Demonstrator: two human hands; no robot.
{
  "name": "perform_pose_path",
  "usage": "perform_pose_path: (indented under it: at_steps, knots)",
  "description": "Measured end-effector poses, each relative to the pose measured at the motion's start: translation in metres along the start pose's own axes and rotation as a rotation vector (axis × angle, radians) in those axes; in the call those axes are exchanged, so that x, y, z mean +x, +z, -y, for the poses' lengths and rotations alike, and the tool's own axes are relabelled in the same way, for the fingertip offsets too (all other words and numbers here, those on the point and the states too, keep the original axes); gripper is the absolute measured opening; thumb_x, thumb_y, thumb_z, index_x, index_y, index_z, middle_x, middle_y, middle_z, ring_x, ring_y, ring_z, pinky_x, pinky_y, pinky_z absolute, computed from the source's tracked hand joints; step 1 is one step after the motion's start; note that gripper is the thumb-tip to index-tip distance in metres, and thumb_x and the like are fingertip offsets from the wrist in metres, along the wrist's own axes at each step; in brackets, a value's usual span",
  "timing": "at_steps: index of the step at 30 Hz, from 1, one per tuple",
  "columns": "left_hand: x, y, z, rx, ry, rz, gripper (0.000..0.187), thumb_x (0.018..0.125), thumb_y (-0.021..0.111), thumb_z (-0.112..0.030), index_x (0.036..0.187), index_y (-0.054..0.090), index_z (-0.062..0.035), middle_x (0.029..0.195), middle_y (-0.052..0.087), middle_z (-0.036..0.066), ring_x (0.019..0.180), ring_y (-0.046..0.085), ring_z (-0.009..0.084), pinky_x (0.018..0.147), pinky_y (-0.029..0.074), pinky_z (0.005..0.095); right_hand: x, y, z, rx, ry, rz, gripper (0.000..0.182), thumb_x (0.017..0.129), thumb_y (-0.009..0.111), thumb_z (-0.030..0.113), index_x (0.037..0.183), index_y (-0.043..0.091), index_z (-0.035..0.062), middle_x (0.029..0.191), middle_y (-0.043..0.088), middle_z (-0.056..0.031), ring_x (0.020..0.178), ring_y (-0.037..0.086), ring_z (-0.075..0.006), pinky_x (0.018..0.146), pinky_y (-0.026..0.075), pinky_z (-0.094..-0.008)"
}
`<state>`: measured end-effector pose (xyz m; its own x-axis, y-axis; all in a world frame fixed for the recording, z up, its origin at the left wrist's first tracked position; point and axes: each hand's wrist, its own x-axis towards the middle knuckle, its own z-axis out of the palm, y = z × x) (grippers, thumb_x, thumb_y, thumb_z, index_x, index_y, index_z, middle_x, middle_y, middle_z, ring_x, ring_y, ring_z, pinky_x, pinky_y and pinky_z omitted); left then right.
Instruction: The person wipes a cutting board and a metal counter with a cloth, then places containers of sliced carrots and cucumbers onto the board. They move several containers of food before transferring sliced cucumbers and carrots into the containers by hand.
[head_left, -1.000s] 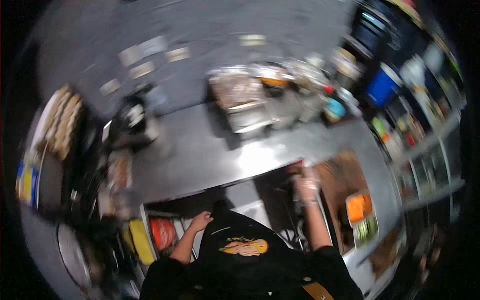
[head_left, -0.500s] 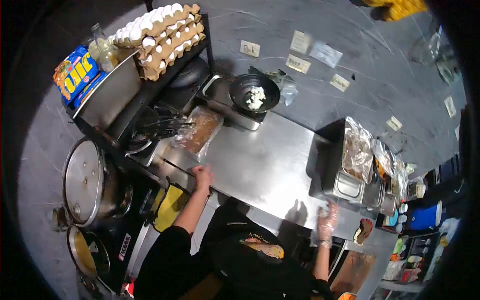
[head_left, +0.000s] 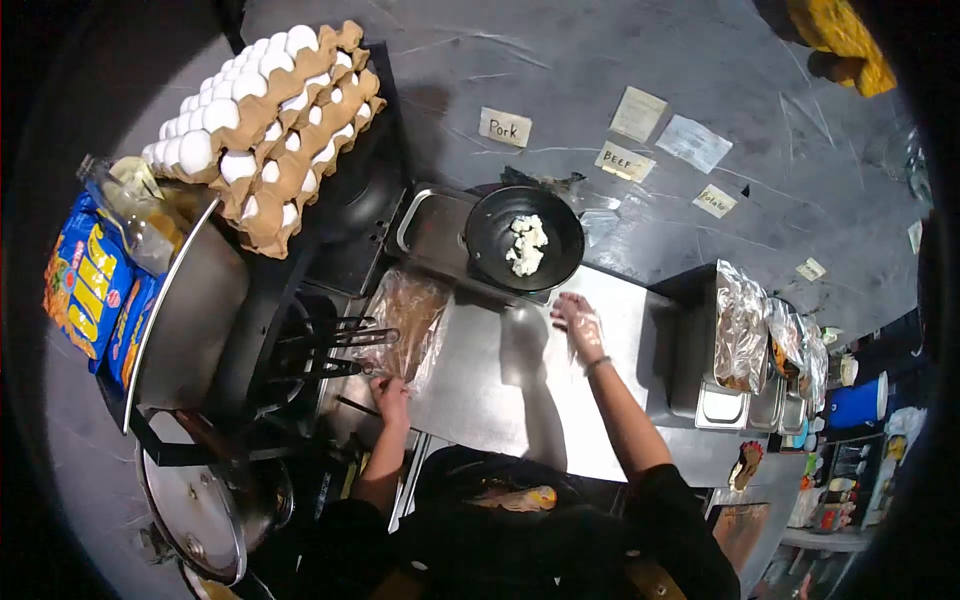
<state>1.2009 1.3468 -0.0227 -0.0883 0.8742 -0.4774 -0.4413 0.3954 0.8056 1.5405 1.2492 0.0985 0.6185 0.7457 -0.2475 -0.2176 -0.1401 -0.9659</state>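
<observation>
My left hand point(head_left: 391, 400) is at the lower edge of a clear plastic bag point(head_left: 415, 325) with flat brown contents. Its fingers are curled in, and I cannot make out what is between them. The ends of several black-handled utensils point(head_left: 340, 345) lie just above it. My right hand point(head_left: 580, 325), in a clear plastic glove, hovers over the steel counter point(head_left: 480, 400) with fingers apart and nothing visible in them. Just up and left of it stands a black bowl point(head_left: 490, 255) holding white crumbly pieces point(head_left: 527, 245).
At left, a shelf carries stacked egg trays point(head_left: 265, 130), a glass bottle point(head_left: 140, 220) and blue packets point(head_left: 85, 285). A lidded pot point(head_left: 195, 500) stands below. Foil-covered containers point(head_left: 740, 330) line the right side. Paper labels point(head_left: 625, 160) are stuck beyond the bowl.
My right hand has swung up and left from the right end of the counter to beside the bowl. My left hand has come up against the bag's edge. The view has shifted.
</observation>
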Motion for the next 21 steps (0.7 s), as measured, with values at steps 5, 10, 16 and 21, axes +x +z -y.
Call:
perform_pose_path:
  at_steps: [5,10,16,21]
  knots:
    - [-0.029,-0.003,0.004,0.100,0.091,0.102,0.030,0.069,0.052,0.001,0.091,0.035,-0.0103,0.072,0.043,0.001,0.058,0.044,0.0114,0.048,0.036,0.0248,0.070,-0.011,-0.005,0.103,-0.155,0.165,0.057,0.074,0.066,0.047,0.106,0.049,0.0040,0.085,0.062,-0.0047,0.072,0.061,-0.0139,0.062,0.050,-0.0264]
    - [-0.077,-0.030,0.024,0.263,0.088,0.206,0.030,0.067,0.054,0.004,0.089,0.038,-0.0092,0.072,0.043,0.000,0.060,0.045,0.0097,0.051,0.037,0.0238,0.089,-0.020,-0.010,0.036,-0.100,0.186,0.052,0.073,0.067,0.044,0.101,0.052,0.0037,0.082,0.061,-0.0048,0.064,0.059,-0.0128,0.056,0.049,-0.0246]
    - [-0.129,-0.036,0.048,0.465,0.014,0.537,0.044,0.064,0.057,0.006,0.103,0.041,-0.0060,0.082,0.046,0.004,0.067,0.049,0.0120,0.055,0.043,0.0255,0.012,-0.028,-0.008,-0.303,0.011,0.120,0.029,0.087,0.052,0.031,0.092,0.056,0.0028,0.078,0.060,-0.0085,0.071,0.059,-0.0161,0.062,0.047,-0.0309]
    - [-0.150,-0.001,0.056,0.657,-0.150,0.747,0.045,0.065,0.059,0.006,0.104,0.040,-0.0054,0.084,0.049,0.003,0.073,0.052,0.0111,0.059,0.044,0.0260,-0.085,-0.082,-0.041,-0.952,-0.312,-0.050,0.034,0.077,0.063,0.028,0.096,0.058,0.0006,0.089,0.062,-0.0151,0.074,0.060,-0.0277,0.067,0.048,-0.0341]
